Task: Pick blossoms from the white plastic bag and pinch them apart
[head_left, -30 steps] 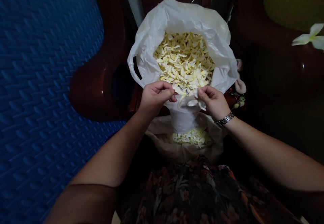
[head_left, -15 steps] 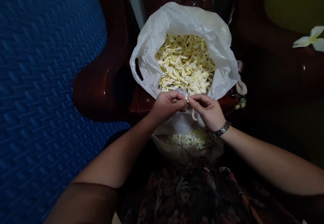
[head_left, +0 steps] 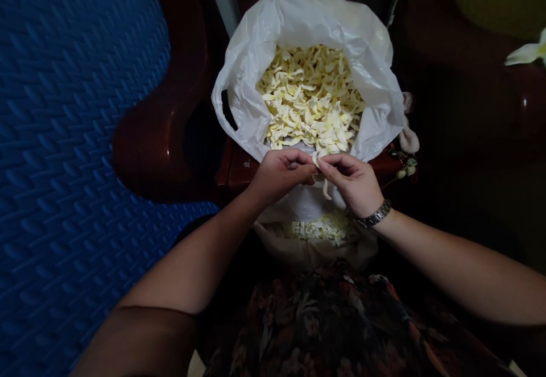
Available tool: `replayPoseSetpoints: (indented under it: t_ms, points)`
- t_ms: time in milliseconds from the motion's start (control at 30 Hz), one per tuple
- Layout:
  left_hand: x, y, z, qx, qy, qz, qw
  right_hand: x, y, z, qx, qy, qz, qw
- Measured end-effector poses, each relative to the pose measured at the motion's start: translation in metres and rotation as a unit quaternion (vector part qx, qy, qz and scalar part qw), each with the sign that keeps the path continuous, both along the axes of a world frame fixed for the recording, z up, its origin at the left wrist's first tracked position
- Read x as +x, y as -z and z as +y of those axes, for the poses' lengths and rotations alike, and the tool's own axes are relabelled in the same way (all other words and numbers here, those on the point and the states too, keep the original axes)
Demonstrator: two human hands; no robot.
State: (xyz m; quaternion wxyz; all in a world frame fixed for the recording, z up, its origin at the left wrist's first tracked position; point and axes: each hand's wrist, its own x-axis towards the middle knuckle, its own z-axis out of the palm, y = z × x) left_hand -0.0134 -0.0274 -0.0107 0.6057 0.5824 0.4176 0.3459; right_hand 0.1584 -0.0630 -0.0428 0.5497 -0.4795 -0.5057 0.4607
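One white bag stands open on a dark red chair; it serves as landmark. Inside it lies a heap of pale yellow petals, too many to count.

Two hands are in view, both the person's own, meeting just below the bag's near rim. The left hand is curled, thumb and fingertips pinched together on one flower. The right hand is likewise curled, fingertips pinched on the same flower from the other side. One petal of that flower hangs down between the hands. Whether further pieces are held cannot be told.

One metal watch sits on the right wrist.

Below the bag, nearer the person, a second, smaller heap of petals lies on one pale cloth, which rests on the lap over a dark floral garment.

Left of the bag, beyond the chair arm, is one blue ribbed mat. Far right of the bag, at the picture's edge, one single white bloom shows, partly cut off.
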Motion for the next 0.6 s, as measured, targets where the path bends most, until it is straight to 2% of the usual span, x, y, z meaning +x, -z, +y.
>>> replayPoseSetpoints:
  t_ms: [600]
  points:
    - [0.0020, 0.0008, 0.0016, -0.014, -0.005, -0.016, 1.000, -0.0028, 0.0018, -0.0026, 0.027, 0.022, -0.012, 0.999]
